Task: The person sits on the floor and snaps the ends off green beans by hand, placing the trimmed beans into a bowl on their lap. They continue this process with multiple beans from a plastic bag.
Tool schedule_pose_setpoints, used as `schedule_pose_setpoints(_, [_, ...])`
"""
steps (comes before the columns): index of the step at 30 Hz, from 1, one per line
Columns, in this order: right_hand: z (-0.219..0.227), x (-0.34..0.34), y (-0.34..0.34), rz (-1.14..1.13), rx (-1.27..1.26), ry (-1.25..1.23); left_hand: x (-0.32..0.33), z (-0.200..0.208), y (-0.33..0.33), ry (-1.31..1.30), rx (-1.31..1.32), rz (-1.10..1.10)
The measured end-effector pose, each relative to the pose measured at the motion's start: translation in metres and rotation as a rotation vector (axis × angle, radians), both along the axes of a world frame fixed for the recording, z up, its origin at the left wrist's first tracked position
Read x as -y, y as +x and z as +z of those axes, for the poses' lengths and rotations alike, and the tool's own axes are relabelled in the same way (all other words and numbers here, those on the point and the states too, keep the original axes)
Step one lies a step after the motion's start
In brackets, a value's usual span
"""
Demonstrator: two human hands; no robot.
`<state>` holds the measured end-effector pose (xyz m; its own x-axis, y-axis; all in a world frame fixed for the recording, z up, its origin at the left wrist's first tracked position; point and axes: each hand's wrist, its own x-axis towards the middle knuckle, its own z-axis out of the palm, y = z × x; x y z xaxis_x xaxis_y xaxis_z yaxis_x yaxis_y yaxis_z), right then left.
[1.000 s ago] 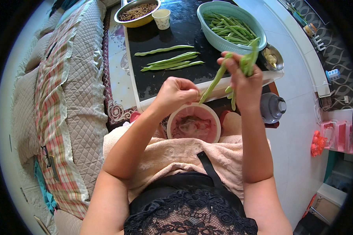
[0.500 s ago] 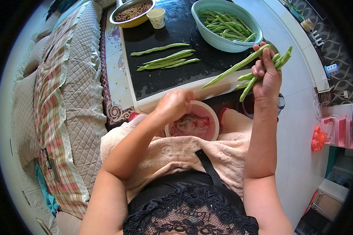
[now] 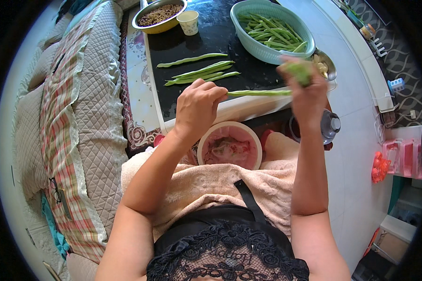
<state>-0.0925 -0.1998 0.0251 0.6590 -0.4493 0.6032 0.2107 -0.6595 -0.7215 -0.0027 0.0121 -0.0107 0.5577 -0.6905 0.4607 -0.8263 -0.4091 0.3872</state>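
My left hand pinches one end of a long green bean, stretched sideways above the front edge of the black-topped table. At the bean's other end is my right hand, smeared by motion and closed round a blurred bunch of green beans. Several loose beans lie on the tabletop beyond my left hand. Below both hands, between my knees, a round pink-and-white bin holds wet-looking scraps.
A light-blue plastic basket full of green beans stands at the far right of the table. Beside it sits a metal bowl of pale pieces. At the far left are a bowl of brown beans and a paper cup. A quilted sofa stands left.
My left hand has moved from over the bin up to the bean's end and grips it. My right hand has swung slightly left and down, bringing that bean level.
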Motion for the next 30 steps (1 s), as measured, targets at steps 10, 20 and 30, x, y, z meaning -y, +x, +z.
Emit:
schedule_pose_setpoints(10, [-0.008,-0.055,0.002,0.184,-0.264,-0.223,0.002,0.009,-0.006,-0.183,-0.091,0.044])
schedule_pose_setpoints(20, [-0.014,-0.057,0.007,0.162,-0.128,0.565,0.008,-0.005,-0.003,-0.573,-1.186,-0.215])
schedule_pose_setpoints(30, [-0.017,0.046,-0.006,0.467,0.397,1.184,0.0,-0.037,-0.016,0.326,-0.437,-0.159])
